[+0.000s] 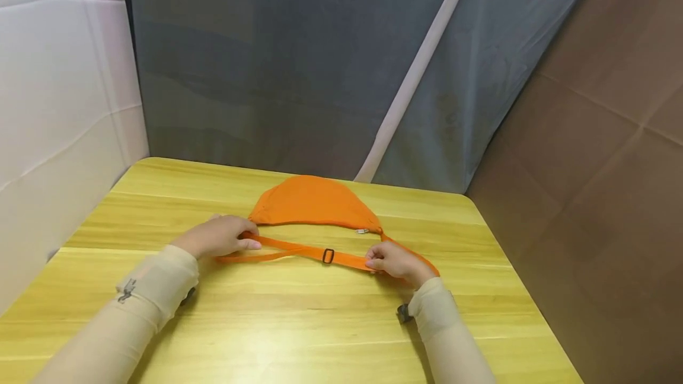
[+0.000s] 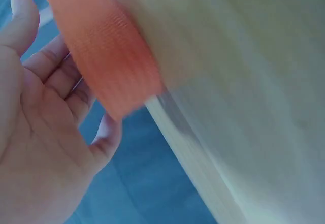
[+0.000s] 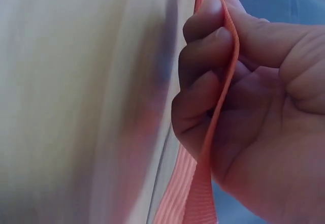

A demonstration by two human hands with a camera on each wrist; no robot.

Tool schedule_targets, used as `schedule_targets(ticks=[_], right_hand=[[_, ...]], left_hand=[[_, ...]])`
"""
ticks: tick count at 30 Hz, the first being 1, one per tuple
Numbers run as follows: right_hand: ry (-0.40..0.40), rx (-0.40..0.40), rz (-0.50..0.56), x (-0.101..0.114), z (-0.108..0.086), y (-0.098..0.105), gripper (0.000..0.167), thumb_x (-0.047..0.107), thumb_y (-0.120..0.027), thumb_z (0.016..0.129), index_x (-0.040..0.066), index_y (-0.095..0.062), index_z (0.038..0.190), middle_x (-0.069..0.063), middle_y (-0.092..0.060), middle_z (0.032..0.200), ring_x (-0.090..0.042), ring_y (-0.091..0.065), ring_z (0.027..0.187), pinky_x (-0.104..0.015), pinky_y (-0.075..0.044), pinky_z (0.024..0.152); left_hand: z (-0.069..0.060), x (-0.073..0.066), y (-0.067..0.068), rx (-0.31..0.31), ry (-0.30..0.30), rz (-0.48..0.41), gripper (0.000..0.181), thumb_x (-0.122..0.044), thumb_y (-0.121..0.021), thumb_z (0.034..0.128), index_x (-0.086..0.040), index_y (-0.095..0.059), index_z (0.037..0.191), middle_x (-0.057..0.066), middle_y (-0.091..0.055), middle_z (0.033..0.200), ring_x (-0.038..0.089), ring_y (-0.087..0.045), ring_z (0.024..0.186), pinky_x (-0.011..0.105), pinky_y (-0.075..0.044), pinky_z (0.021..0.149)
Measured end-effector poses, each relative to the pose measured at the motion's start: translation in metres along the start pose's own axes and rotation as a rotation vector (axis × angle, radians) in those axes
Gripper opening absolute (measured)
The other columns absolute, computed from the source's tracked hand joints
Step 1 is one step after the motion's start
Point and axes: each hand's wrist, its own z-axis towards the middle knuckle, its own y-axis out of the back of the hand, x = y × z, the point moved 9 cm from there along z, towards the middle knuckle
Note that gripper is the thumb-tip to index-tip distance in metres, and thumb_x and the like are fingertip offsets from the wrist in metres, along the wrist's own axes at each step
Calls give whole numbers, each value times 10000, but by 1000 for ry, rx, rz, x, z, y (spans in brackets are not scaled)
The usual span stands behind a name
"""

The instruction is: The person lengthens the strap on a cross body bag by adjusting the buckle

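An orange waist bag [image 1: 315, 203] lies flat on the table with its curved side away from me and a zipper pull [image 1: 362, 231] at its right end. In front of it runs its orange strap [image 1: 349, 260], carrying a black slide buckle [image 1: 328, 256]. My right hand [image 1: 397, 261] pinches the strap right of the buckle, thumb against curled fingers [image 3: 203, 51]. At the bag's left end, my left hand [image 1: 221, 236] touches a strap loop [image 2: 109, 51]; its fingers lie behind the webbing and the thumb stands apart from it.
The wood-grain table [image 1: 299, 325] has rounded far corners. A grey curtain [image 1: 299, 64] hangs behind it, crossed by a pale slanting strip [image 1: 416, 76]. White fabric [image 1: 58, 76] stands at the left, a brown panel [image 1: 603, 153] at the right. A small dark device [image 1: 404, 313] sits at the right wrist.
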Motion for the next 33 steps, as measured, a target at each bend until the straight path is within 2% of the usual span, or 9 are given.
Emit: schedule_targets(ticks=[4, 10, 13, 16, 20, 24, 27, 33], right_hand=[[-34, -16, 18, -13, -7, 8, 154, 78, -604, 1015, 4, -666, 896, 10, -545, 756, -145, -465, 706, -294, -394, 697], [-83, -34, 77, -27, -14, 16, 159, 96, -589, 1029, -9, -682, 955, -51, -606, 845, -173, -489, 764, -309, -419, 734], [-99, -51, 108, -27, -14, 18, 196, 138, -563, 1050, 13, -702, 1109, -54, -653, 971, -167, -542, 865, -312, -454, 792], [-116, -58, 184, -26, -12, 19, 306, 153, -514, 1075, 37, -633, 1332, -82, -674, 998, -173, -588, 890, -312, -479, 797], [-165, -43, 276, -26, -9, 17, 429, 168, -482, 1089, 54, -476, 1502, -132, -674, 875, -179, -574, 708, -284, -456, 641], [-221, -48, 294, -29, -8, 16, 462, 210, -479, 1092, 77, -434, 1532, -118, -676, 833, -153, -535, 619, -261, -432, 569], [-227, -52, 283, -31, -7, 17, 465, 221, -478, 1092, 69, -436, 1529, -112, -676, 817, -154, -553, 611, -263, -463, 572], [-226, -34, 262, -28, -3, 17, 474, 236, -471, 1095, 56, -429, 1531, -125, -682, 834, -172, -622, 639, -288, -531, 621]], left_hand=[[-7, 12, 6, -14, 22, 28, 302, -444, -698, 945, -149, -702, 1011, -65, -640, 927, 147, -550, 805, 409, -472, 797], [-14, 18, 9, -2, 17, 26, 247, -393, -752, 910, -167, -654, 903, -62, -549, 819, 141, -496, 749, 355, -417, 729], [-16, 15, 10, -1, -20, 25, 176, -310, -769, 910, -164, -671, 911, -58, -574, 850, 142, -515, 778, 369, -442, 751], [-19, 11, 12, -14, -78, 20, 53, -195, -762, 919, -168, -727, 948, -67, -642, 930, 139, -565, 837, 410, -497, 817], [-24, 6, 13, -33, -164, -9, 129, -67, -749, 907, -177, -788, 962, -82, -686, 969, 118, -617, 882, 410, -536, 850], [-26, 2, 12, -21, -211, -53, 148, -44, -748, 898, -166, -802, 963, -78, -681, 981, 127, -632, 910, 378, -544, 843], [-26, 1, 11, 7, -189, -77, 105, -126, -765, 898, -132, -793, 999, -48, -675, 1000, 150, -627, 919, 390, -536, 844], [-24, 8, 9, 44, -61, -127, 309, -371, -716, 947, -109, -765, 1104, 14, -693, 1102, 198, -626, 984, 452, -511, 889]])
